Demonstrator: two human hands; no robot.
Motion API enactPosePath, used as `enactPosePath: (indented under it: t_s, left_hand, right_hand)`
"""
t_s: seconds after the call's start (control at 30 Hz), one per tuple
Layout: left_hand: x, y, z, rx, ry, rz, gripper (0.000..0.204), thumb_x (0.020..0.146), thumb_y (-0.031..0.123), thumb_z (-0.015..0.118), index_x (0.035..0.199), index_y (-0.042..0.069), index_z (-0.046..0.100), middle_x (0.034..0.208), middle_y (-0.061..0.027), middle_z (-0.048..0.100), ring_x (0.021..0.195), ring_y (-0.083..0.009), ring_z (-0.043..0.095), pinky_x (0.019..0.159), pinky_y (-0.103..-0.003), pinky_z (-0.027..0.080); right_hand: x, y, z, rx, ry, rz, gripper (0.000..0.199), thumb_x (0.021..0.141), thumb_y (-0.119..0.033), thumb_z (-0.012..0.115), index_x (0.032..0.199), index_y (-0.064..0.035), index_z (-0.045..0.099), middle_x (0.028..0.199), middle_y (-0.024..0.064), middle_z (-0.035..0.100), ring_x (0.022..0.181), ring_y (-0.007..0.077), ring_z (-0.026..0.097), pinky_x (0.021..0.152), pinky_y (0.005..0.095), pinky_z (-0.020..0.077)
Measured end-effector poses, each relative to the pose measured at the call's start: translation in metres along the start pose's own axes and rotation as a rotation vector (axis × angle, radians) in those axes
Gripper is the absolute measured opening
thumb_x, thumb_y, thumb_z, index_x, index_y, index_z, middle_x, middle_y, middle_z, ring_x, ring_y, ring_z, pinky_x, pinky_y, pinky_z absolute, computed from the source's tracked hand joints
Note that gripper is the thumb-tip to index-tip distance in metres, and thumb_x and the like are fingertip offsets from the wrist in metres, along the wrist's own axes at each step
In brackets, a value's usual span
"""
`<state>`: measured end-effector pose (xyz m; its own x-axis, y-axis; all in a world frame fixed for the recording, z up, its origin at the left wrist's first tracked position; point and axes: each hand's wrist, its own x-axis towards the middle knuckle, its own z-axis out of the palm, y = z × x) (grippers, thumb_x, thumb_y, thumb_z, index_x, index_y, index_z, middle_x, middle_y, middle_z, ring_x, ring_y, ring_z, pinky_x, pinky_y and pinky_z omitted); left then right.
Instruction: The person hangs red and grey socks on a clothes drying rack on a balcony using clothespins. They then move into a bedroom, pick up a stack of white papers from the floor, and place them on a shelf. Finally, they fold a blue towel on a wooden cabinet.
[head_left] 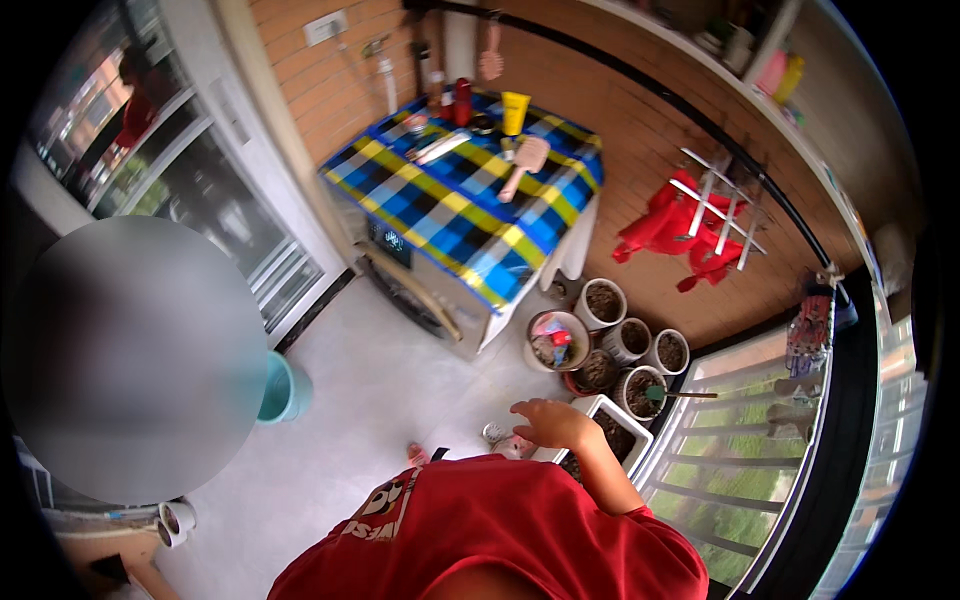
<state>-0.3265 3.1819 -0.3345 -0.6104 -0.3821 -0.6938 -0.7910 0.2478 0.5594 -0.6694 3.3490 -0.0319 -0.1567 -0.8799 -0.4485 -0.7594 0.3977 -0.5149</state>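
Observation:
My right hand [550,423] reaches in from the right over the front of my red shirt, beside a white rectangular planter [640,440] of dark soil. Its fingers are stretched and slightly apart, with nothing seen in them. Just below it, partly hidden by my shirt, shows a pale pink object [514,447]. Against that object is a small round whitish piece [493,432] that looks like a watering can's sprinkler head. My left hand is out of sight. Past the planter stand several white pots of soil [640,392], one with a small green-bladed tool [656,393] in it.
A washing machine [400,285] under a checked cloth [440,210] carries a pink brush [525,165], a yellow tube [514,112] and bottles. A turquoise bucket [290,390] stands on the floor at left. Red clothes [660,220] hang at right near a barred window [720,440]. A grey blur covers the far left.

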Motion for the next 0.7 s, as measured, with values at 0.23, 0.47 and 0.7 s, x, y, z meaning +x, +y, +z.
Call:
enactPosePath:
  t_s: [0.23,0.47,0.7]
  left_hand:
    - [-0.041,-0.085,-0.017,-0.157,0.094,-0.015,0.054,0.078,0.056,0.045,0.087,0.005,0.061,0.079,-0.0188,0.062,0.073,-0.0337,0.061,0.061,-0.047,0.049]
    - [-0.084,-0.142,-0.023,-0.287,0.201,-0.110,0.049,0.081,0.051,0.043,0.085,0.005,0.060,0.076,-0.0197,0.061,0.071,-0.0350,0.061,0.059,-0.046,0.049]
    - [-0.116,-0.154,-0.009,-0.427,0.396,-0.290,0.044,0.084,0.046,0.042,0.083,0.005,0.059,0.073,-0.0206,0.060,0.069,-0.0363,0.060,0.058,-0.046,0.048]
  right_hand:
    - [0.072,-0.116,0.040,0.051,-0.284,-0.233,0.043,0.083,-0.032,0.051,0.117,-0.0042,0.050,0.112,0.0184,0.055,0.102,0.0338,0.052,0.088,0.0396,0.0404]
    - [0.155,-0.184,0.023,-0.085,-0.378,-0.204,0.045,0.082,-0.031,0.054,0.117,-0.0041,0.050,0.109,0.0198,0.056,0.102,0.0334,0.052,0.087,0.0390,0.0407]
    - [0.277,-0.263,0.026,-0.310,-0.490,-0.543,0.039,0.081,-0.027,0.054,0.113,-0.0046,0.052,0.104,0.0182,0.057,0.097,0.0339,0.054,0.084,0.0395,0.0428]
